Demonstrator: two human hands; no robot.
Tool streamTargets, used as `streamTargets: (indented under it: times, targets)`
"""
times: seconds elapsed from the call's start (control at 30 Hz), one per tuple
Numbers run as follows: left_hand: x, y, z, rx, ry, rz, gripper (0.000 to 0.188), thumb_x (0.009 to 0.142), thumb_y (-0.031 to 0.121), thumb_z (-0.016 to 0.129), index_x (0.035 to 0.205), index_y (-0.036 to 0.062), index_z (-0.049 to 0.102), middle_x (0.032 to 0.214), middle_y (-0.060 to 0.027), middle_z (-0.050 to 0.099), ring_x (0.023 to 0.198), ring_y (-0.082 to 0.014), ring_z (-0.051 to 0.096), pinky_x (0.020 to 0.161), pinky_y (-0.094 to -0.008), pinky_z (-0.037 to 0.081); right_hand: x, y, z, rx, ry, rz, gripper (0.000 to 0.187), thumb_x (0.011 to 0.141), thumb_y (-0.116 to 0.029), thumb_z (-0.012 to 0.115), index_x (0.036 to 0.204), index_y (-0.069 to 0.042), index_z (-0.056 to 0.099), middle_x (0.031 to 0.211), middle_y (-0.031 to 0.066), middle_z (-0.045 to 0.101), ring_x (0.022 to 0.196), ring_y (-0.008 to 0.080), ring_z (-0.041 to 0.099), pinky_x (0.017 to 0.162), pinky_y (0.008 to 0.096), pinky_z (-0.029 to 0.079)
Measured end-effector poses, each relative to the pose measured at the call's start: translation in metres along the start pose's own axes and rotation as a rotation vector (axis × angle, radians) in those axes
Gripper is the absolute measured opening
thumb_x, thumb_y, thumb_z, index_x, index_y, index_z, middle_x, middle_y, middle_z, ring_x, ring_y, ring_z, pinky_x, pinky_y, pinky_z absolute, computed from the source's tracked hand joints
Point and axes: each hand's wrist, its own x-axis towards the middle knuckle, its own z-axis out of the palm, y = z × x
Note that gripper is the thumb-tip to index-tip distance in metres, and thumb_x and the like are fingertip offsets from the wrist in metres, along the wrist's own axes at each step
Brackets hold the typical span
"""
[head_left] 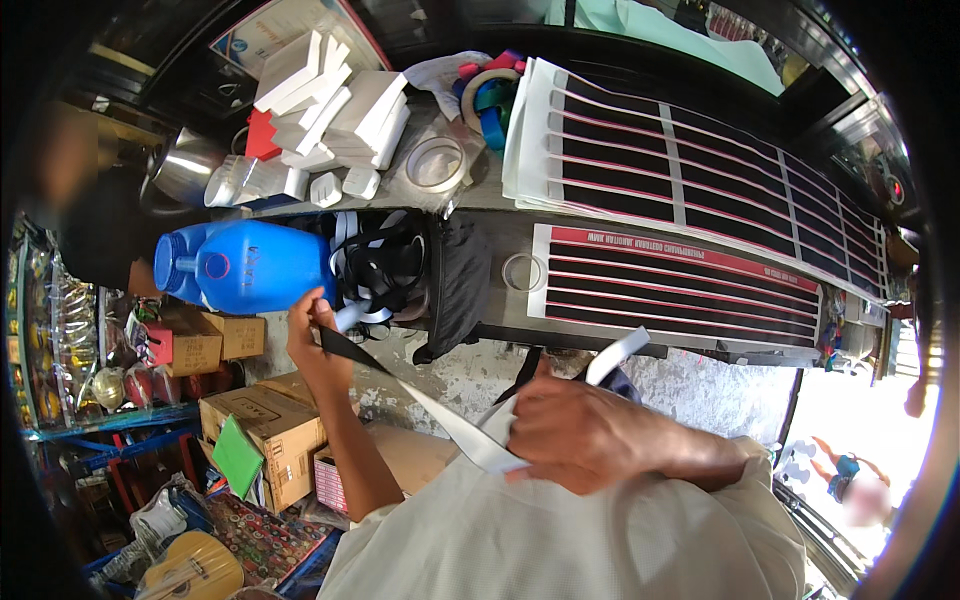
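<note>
A long flat strip [450, 423], black at one end and white along the rest, stretches slantwise between my two hands in front of my body. My left hand [316, 345] pinches its black end, just below a blue plastic jug [265, 268]. Closed around the white part near my shirt is my right hand [580, 428], slightly blurred. Past that fist a curled white end [618, 355] sticks up; whether it belongs to the same strip is hidden by the fingers. Tangled black and white strips [375, 262] lie beside the jug, next to a black bag [460, 285].
Printed sheets with black bars [680, 275] and a stack of similar sheets [720, 165] cover the bench's right side. Tape rolls [435, 163] and white boxes [365, 120] stand at the back. Cardboard boxes [265, 435] are at lower left. Another person [95, 210] is at far left.
</note>
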Motion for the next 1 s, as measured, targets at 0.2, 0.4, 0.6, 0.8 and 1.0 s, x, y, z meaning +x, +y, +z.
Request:
streamTargets:
  times: [0.2,0.4,0.6,0.8,1.0]
  targets:
    - [0.021,-0.126,0.048,-0.149,-0.087,-0.226,0.034,0.112,0.031,0.066,0.121,-0.0009,0.072,0.107,-0.0105,0.073,0.098,-0.0179,0.064,0.088,-0.0348,0.052,-0.044,-0.038,-0.034,-0.071,0.044,0.044,0.022,0.089,-0.022,0.085,0.093,-0.004,0.072,0.087,0.004,0.063,0.087,0.0242,0.064,0.095,0.0393,0.05]
    - [0.038,-0.186,0.096,-0.084,-0.294,-0.298,0.045,0.113,0.04,0.062,0.112,-0.004,0.071,0.1,-0.0156,0.076,0.088,-0.0216,0.071,0.084,-0.0356,0.056,-0.07,-0.041,-0.052,0.168,0.083,-0.077,0.025,0.09,-0.018,0.085,0.089,0.001,0.068,0.094,0.0125,0.068,0.088,0.0332,0.067,0.094,0.0476,0.053]
    - [0.047,-0.164,0.104,-0.22,-0.225,-0.291,0.052,0.116,0.044,0.053,0.119,-0.0052,0.071,0.103,-0.0149,0.076,0.093,-0.0214,0.074,0.085,-0.0325,0.058,-0.106,-0.04,-0.068,0.354,0.406,-0.195,0.043,0.102,-0.035,0.077,0.078,0.0,0.075,0.077,0.0201,0.069,0.073,0.035,0.067,0.089,0.0533,0.052]
    - [0.057,-0.148,0.099,-0.594,-0.065,-0.392,0.049,0.115,0.044,0.058,0.113,-0.0034,0.072,0.085,-0.0084,0.069,0.078,-0.017,0.068,0.078,-0.0328,0.055,-0.125,-0.041,-0.053,0.274,0.498,0.108,0.049,0.099,-0.042,0.077,0.082,0.005,0.078,0.081,0.0206,0.067,0.073,0.0348,0.062,0.086,0.0488,0.047]
    - [0.047,-0.143,0.096,-0.178,-0.172,0.052,0.039,0.109,0.038,0.069,0.094,0.0019,0.07,0.074,0.0012,0.054,0.068,-0.011,0.045,0.066,-0.0288,0.04,-0.106,-0.045,-0.034,0.206,1.128,-0.046,0.045,0.104,-0.051,0.069,0.08,-0.014,0.08,0.107,0.015,0.058,0.101,0.0325,0.059,0.094,0.0506,0.045]
